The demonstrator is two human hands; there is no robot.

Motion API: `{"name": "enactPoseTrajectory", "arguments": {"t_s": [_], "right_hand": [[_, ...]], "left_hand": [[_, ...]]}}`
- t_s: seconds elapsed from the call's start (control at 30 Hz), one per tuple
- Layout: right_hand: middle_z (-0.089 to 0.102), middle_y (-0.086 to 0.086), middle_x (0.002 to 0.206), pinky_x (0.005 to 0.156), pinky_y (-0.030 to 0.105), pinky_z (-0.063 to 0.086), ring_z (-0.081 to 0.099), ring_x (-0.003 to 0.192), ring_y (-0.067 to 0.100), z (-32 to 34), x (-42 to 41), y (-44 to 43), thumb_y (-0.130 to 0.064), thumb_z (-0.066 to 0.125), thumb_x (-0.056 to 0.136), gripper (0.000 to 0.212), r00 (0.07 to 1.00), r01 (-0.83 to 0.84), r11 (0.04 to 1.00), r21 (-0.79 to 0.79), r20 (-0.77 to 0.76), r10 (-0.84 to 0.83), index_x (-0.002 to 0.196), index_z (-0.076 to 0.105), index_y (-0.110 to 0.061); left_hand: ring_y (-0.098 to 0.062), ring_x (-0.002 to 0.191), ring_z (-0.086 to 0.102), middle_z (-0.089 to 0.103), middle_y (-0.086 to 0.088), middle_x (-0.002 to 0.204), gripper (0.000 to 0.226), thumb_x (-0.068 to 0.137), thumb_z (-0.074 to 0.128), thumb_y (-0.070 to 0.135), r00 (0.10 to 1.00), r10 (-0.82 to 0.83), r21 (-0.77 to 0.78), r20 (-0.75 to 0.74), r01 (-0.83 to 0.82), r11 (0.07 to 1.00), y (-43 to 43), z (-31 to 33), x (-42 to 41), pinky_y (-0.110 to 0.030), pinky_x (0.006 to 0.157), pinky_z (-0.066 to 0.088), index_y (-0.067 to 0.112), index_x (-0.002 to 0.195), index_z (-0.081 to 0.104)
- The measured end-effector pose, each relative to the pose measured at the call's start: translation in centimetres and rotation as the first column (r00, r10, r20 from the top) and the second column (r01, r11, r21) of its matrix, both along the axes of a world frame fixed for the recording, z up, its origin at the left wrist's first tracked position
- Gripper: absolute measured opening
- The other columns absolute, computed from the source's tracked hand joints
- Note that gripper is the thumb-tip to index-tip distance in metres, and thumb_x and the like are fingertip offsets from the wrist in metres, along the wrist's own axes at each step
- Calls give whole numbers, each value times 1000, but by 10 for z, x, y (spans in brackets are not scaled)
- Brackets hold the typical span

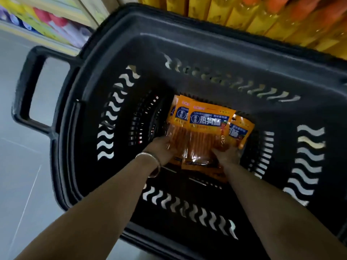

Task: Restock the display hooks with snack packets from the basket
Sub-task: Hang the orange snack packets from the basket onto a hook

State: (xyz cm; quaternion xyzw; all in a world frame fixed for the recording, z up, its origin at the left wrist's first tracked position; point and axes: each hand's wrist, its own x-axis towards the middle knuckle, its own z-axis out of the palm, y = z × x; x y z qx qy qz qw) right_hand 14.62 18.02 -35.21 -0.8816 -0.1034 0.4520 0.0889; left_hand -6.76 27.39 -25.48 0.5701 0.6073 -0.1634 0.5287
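Note:
Several orange snack packets [204, 128] with blue labels lie stacked at the bottom of a black plastic basket [187, 53]. Both my arms reach down into it. My left hand [161, 150], with a bracelet on the wrist, grips the left lower edge of the packet stack. My right hand [228, 154] grips the stack's right lower edge. Another packet [241, 132] lies tilted to the right, partly under the stack. No display hooks are in view.
The basket's handle [28, 87] sticks out to the left over a grey tiled floor [18, 175]. Yellow and orange bottles [262, 14] line a shelf behind the basket. Colourful goods [47, 21] fill a shelf at the upper left.

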Motion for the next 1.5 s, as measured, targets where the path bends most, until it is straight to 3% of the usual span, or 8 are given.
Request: {"name": "enactPoseTrajectory", "arguments": {"t_s": [0.13,0.33,0.63,0.73,0.83,0.97,1.2,1.5], "right_hand": [[54,15,131,98,38,44,55,115,32,-6,-11,-9,-33,83,67,83,999,35,998,49,27,-36,133,39,-8],[64,13,103,74,40,52,59,82,25,19,-34,-10,-23,72,81,22,939,282,958,58,-222,-263,81,50,-22],[67,11,111,80,42,41,53,89,27,73,-32,1,-9,71,79,42,570,449,892,59,-788,-235,118,59,-19],[68,8,108,81,42,46,59,92,27,74,-31,1,-20,75,74,33,478,382,918,105,-872,-99,106,69,-25],[71,-1,107,82,35,48,65,93,21,62,-28,1,-33,73,77,38,610,397,911,108,-773,-175,114,64,-27],[59,4,128,97,42,47,58,111,24,31,-14,-14,-32,67,85,51,870,438,897,60,-279,-407,132,50,-20],[36,14,145,100,44,42,43,127,36,-1,1,-21,-38,69,81,76,931,355,930,-99,124,-342,142,33,-10],[64,9,114,77,25,43,62,99,25,12,-16,-17,-34,70,82,37,928,367,917,159,4,-372,114,61,-18]], "left_hand": [[-14,92,57,59,1,115,34,86,55,33,999,35,37,-6,-35,999,7,-1,-1,-26,75,44,25,119,57],[-17,102,58,59,1,119,35,86,56,36,998,66,20,3,-67,998,3,-6,-5,-33,88,48,24,120,57],[-26,111,55,56,-7,125,63,86,57,47,946,321,14,-49,-320,947,1,-4,-8,-32,93,43,14,137,41],[-31,100,63,65,-14,113,44,85,63,43,865,501,-183,35,-487,854,9,2,-7,-42,93,49,12,116,59],[-31,98,63,65,-19,113,25,90,60,20,814,571,-216,105,-542,812,14,5,-4,-46,93,49,10,113,60],[-31,108,59,62,-13,118,37,93,55,28,929,368,-65,32,-365,929,22,3,-2,-44,97,46,13,127,51],[-31,112,56,59,-10,124,34,95,53,25,928,372,1,-15,-372,928,9,-10,-12,-35,92,45,18,128,50],[-27,101,61,63,-7,114,34,91,56,34,903,430,-88,-10,-429,899,-4,-4,-19,-42,93,48,26,124,50]]}}
